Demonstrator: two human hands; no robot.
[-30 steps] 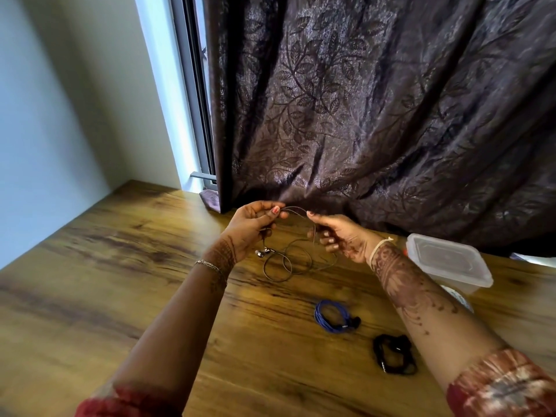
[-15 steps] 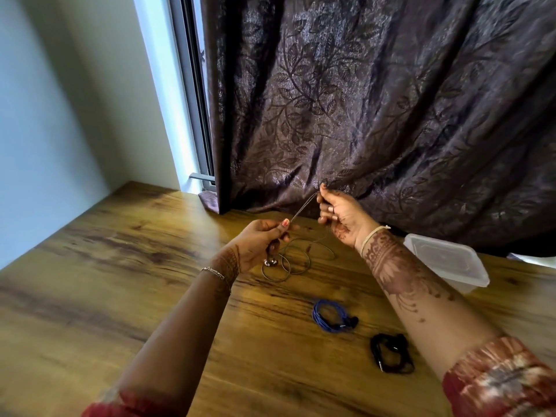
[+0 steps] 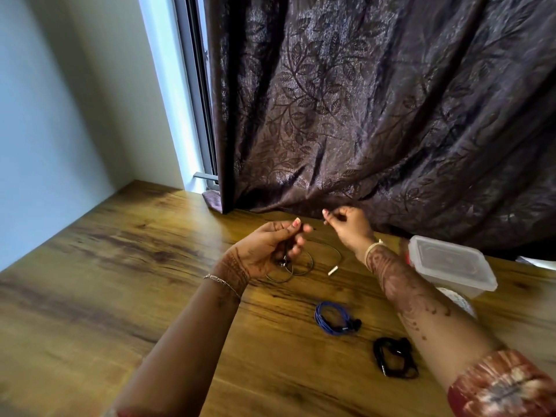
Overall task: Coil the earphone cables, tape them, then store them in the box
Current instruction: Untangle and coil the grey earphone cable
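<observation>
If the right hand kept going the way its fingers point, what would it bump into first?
Probably the left hand, whose fingertips face the right hand across a gap; depth is unclear, so it might slip past.

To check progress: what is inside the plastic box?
The box is closed with its lid. Through the cloudy plastic no cable shows clearly, so its contents are uncertain. The blue coil and black coil lie outside, on the table.
</observation>
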